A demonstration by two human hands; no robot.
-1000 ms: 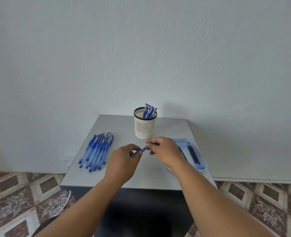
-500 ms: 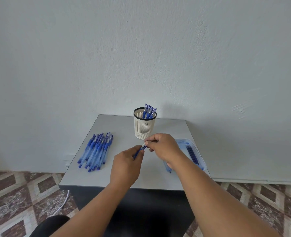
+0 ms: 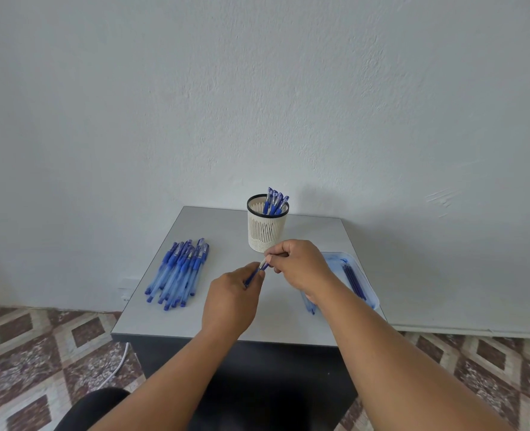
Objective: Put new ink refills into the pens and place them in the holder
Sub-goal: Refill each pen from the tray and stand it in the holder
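Both hands over bench (image 3: 226, 325) centre, working one pen (image 3: 257, 273). Left hand (image 3: 231, 301) fingers curled round the barrel; right hand (image 3: 301, 265) fingers pinch its upper end, just in front of the holder (image 3: 267, 233). Holder at bench rear, a few pens upright inside. Pen pile (image 3: 178, 272) on the left. Tray (image 3: 367, 286) on the right with refills (image 3: 352, 279), partly hidden by right forearm.

Pen pile (image 3: 178, 273) left — holder (image 3: 267, 227) behind — refill tray (image 3: 361, 276) right.
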